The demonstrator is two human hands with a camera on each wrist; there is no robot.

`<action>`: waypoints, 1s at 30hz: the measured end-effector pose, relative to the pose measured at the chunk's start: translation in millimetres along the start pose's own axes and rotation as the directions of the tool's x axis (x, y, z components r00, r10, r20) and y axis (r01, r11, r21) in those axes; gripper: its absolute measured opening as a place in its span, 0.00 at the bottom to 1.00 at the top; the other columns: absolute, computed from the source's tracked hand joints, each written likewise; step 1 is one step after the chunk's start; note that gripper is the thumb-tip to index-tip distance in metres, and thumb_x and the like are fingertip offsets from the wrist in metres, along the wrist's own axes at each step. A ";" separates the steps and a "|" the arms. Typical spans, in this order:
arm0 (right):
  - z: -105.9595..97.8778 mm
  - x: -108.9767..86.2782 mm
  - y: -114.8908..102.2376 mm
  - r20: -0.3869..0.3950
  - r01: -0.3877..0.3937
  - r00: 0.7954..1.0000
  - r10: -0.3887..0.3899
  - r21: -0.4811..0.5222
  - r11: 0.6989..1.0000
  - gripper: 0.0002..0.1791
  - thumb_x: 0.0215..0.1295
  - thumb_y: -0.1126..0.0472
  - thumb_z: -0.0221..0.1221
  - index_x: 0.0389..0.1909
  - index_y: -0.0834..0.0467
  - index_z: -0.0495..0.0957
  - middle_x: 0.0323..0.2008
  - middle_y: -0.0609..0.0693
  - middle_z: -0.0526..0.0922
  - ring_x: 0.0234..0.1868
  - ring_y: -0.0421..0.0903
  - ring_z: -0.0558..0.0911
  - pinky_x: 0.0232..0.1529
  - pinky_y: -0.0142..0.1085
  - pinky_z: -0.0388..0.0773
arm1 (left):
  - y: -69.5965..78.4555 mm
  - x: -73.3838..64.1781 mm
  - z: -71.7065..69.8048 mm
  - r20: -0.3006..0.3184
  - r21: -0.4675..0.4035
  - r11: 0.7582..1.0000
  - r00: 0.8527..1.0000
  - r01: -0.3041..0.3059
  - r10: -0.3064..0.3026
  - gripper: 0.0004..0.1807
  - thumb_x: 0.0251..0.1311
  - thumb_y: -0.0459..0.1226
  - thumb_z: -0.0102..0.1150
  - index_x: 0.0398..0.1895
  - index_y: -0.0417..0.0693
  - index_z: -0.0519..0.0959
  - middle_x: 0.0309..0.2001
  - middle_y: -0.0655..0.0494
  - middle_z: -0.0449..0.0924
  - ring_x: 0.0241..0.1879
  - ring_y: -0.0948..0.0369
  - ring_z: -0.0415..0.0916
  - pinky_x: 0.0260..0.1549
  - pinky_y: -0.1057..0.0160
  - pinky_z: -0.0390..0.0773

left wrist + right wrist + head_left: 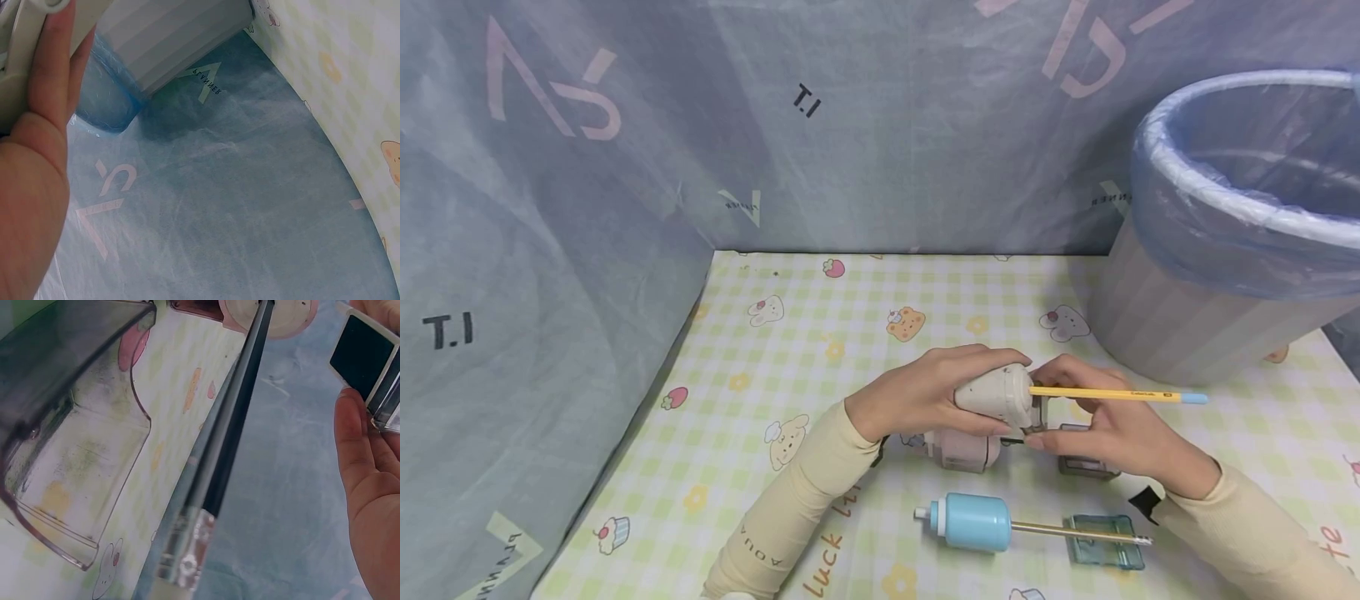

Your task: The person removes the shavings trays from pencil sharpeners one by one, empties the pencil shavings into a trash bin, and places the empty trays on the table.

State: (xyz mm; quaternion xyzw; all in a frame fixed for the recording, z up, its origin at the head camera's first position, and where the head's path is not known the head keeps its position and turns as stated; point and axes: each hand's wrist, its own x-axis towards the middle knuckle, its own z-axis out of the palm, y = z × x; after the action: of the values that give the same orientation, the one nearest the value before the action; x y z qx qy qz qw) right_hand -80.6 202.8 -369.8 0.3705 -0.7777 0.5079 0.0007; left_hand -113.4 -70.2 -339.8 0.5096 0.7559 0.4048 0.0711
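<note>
My left hand (936, 392) grips a white pencil sharpener (996, 396), thumb along one side and fingers along the other. From its round face a yellow pencil (1112, 393) sticks out to the right, its blue end free. My right hand (1108, 425) pinches a clear plastic shavings drawer (1039, 412) at the sharpener's right side. The right wrist view shows this clear drawer (390, 409) at the fingertips, beside a dark square in a white frame. Below the hands stands a pink sharpener (966, 451), a dark pencil (234, 419) in its round face.
A smoky clear drawer (1086, 457) lies under my right hand. Nearer stands a blue sharpener (977, 522) with a gold pencil (1052, 529) in it, passing over a teal clear drawer (1105, 558). A large bin (1202, 308) with a blue liner stands at the right. Grey-blue sheeting (887, 167) hangs behind.
</note>
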 end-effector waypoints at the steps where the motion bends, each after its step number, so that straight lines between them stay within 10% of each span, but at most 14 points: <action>1: 0.0 -0.1 0.0 -0.001 0.002 1.000 -0.002 0.002 1.000 0.31 0.53 0.75 0.76 0.55 0.48 0.79 0.45 0.43 0.84 0.42 0.44 0.84 0.45 0.34 0.81 | -0.1 0.1 0.0 0.001 0.002 1.000 1.000 -0.002 0.002 0.37 0.65 0.38 0.77 0.74 0.42 0.71 0.56 0.54 0.81 0.45 0.68 0.71 0.42 0.72 0.75; 30: -5.4 -5.9 -0.8 -0.042 0.043 0.998 -0.049 -0.130 0.991 0.34 0.44 0.74 0.81 0.51 0.47 0.82 0.52 0.44 0.85 0.50 0.40 0.84 0.49 0.32 0.81 | -0.7 1.7 0.9 0.024 0.002 1.000 1.000 0.008 -0.008 0.36 0.66 0.39 0.76 0.74 0.43 0.72 0.60 0.54 0.81 0.50 0.68 0.74 0.47 0.72 0.75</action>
State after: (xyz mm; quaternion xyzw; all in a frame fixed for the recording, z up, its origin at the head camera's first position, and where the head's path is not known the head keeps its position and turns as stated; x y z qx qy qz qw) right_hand -77.8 210.3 -368.8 0.3760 -0.8000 0.4645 0.0539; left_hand -114.2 -68.5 -340.3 0.5115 0.7574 0.3977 0.0810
